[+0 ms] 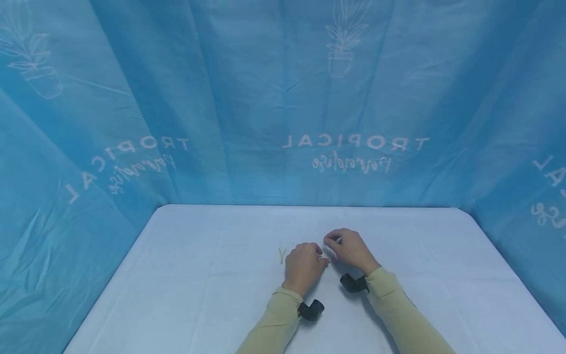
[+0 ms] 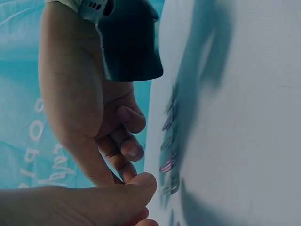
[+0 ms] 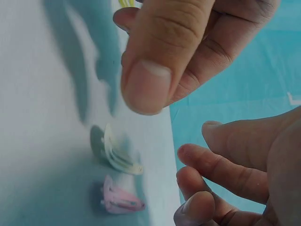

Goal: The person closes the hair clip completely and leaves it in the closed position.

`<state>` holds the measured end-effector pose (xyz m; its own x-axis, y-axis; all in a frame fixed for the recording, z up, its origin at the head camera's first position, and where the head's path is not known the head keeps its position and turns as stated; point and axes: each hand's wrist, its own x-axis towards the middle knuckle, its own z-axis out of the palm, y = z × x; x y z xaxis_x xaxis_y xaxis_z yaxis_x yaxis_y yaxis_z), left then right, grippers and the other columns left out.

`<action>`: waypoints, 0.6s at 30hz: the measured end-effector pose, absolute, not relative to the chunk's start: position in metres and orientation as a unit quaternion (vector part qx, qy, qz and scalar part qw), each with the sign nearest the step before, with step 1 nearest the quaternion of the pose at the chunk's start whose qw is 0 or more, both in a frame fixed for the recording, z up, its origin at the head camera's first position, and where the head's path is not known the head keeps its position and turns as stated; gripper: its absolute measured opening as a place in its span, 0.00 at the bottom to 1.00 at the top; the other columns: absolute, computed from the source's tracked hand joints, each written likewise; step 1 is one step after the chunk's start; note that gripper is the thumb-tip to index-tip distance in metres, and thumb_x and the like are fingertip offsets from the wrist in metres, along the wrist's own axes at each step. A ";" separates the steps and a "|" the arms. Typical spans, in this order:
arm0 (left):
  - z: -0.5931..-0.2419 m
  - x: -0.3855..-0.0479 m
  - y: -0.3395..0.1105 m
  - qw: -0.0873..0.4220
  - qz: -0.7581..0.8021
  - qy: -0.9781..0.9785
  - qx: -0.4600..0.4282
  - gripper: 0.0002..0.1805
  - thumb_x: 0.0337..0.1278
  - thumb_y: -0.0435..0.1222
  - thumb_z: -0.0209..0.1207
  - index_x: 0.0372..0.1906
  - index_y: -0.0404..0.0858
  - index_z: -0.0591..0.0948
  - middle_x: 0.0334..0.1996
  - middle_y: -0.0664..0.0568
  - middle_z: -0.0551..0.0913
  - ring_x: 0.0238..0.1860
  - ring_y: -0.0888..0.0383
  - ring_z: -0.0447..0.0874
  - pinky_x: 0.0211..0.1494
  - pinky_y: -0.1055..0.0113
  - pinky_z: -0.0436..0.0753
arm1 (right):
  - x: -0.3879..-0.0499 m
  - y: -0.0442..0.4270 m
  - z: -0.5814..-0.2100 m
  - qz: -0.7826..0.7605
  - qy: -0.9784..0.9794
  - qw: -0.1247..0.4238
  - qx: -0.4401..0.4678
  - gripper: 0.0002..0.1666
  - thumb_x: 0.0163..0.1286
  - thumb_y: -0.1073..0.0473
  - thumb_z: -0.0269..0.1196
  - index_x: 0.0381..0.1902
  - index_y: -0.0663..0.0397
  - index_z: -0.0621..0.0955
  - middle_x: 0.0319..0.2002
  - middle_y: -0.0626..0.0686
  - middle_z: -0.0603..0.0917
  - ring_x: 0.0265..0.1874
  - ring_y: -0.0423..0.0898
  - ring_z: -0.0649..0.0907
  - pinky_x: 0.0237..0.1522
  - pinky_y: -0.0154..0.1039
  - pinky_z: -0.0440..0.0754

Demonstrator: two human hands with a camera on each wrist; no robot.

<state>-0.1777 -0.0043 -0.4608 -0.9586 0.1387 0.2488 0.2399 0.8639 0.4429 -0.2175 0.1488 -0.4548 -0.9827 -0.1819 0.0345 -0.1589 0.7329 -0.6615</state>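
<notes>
My left hand (image 1: 304, 268) hovers low over the white table, with its thumb (image 2: 117, 202) stretched out and nothing visible in its grasp. Opposite it is my right hand (image 1: 351, 250), its fingers loosely bent and also holding nothing that I can see. Between and below the hands, small hair clips lie in a row. A pale green clip (image 3: 120, 153) and a pink clip (image 3: 120, 197) appear in the right wrist view. The left wrist view shows several clips edge-on, including a purple one (image 2: 168, 117). Left of the left hand lies a thin yellow-green Y-shaped item (image 1: 282, 255).
The white tablecloth (image 1: 177, 275) covers the table around the hands. Blue printed curtains (image 1: 247, 98) hang behind and on both sides. A black camera (image 1: 311, 310) is strapped to the left wrist and another camera (image 1: 352, 283) to the right wrist.
</notes>
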 end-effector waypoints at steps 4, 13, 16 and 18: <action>-0.455 -0.177 -0.010 0.113 -0.242 -0.959 -0.093 0.12 0.49 0.45 0.75 0.33 0.42 0.89 0.29 0.54 0.87 0.29 0.58 0.84 0.28 0.65 0.78 | -0.216 0.145 -0.451 -0.358 0.929 0.018 -0.094 0.14 0.74 0.56 0.61 0.47 0.58 0.86 0.43 0.54 0.87 0.33 0.44 0.82 0.32 0.40 0.79; -0.443 -0.173 -0.030 0.122 -0.239 -0.959 -0.085 0.12 0.51 0.44 0.74 0.33 0.40 0.88 0.27 0.53 0.86 0.25 0.60 0.81 0.26 0.66 0.77 | -0.210 0.138 -0.446 -0.400 0.909 0.021 -0.114 0.14 0.74 0.58 0.62 0.50 0.62 0.84 0.41 0.55 0.86 0.23 0.43 0.82 0.26 0.39 0.79; -0.440 -0.172 -0.039 0.126 -0.238 -0.960 -0.080 0.12 0.52 0.44 0.74 0.34 0.40 0.88 0.26 0.54 0.85 0.25 0.61 0.81 0.27 0.67 0.77 | -0.209 0.133 -0.445 -0.380 0.917 0.006 -0.122 0.14 0.73 0.58 0.63 0.49 0.60 0.85 0.41 0.54 0.87 0.28 0.42 0.81 0.31 0.39 0.79; -0.439 -0.172 -0.045 0.128 -0.240 -0.959 -0.075 0.12 0.52 0.44 0.74 0.35 0.40 0.88 0.26 0.54 0.85 0.24 0.62 0.81 0.27 0.67 0.77 | -0.209 0.129 -0.444 -0.375 0.918 -0.003 -0.126 0.13 0.72 0.58 0.63 0.49 0.59 0.85 0.41 0.53 0.86 0.31 0.42 0.81 0.33 0.39 0.79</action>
<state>-0.1715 -0.0451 -0.4392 -0.9560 0.0835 0.2811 0.2059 0.8736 0.4409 -0.2093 0.1286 -0.4443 -0.9680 -0.2300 0.1005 -0.2345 0.6861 -0.6886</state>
